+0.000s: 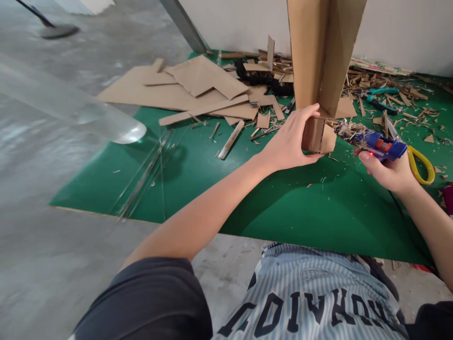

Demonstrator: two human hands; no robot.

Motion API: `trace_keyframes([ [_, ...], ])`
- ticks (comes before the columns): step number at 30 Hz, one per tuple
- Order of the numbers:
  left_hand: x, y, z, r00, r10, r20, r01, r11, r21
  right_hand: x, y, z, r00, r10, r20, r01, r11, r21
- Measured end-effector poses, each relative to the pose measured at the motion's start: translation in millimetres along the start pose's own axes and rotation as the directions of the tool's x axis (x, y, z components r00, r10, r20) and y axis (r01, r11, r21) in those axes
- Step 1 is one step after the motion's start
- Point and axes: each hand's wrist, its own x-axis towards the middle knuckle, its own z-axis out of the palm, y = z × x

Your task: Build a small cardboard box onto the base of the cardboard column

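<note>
My left hand [293, 139] grips the bottom end of a tall folded cardboard piece [320, 56] that rises out of the top of the view. My right hand [387, 172] is closed round a blue glue gun [378, 144] with an orange part and a red light. Its crusted nozzle points left at the lower edge of the cardboard, close to my left fingers. Yellow-handled scissors [421, 165] lie on the green mat [198, 174] just behind my right hand.
Cardboard sheets [177, 87], strips and scraps lie across the mat's far side by the white wall. Teal-handled pliers [380, 97] rest among shavings at the right. A clear plastic tube [71, 111] lies at the left on grey concrete floor.
</note>
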Motion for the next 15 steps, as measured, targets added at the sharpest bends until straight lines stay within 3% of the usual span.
trace_keyframes([
  [5, 0.4, 8.2, -5.1, 0.995, -0.069, 0.070, 0.064, 0.995, 0.078, 0.0, 1.6, -0.8, 1.000, 0.017, -0.007, -0.017, 1.000, -0.010],
  [15, 1.9, 8.0, -7.0, 0.995, -0.018, 0.101, 0.009, 0.996, 0.092, 0.2, 2.3, -1.5, 1.000, 0.023, -0.003, -0.023, 0.999, -0.025],
])
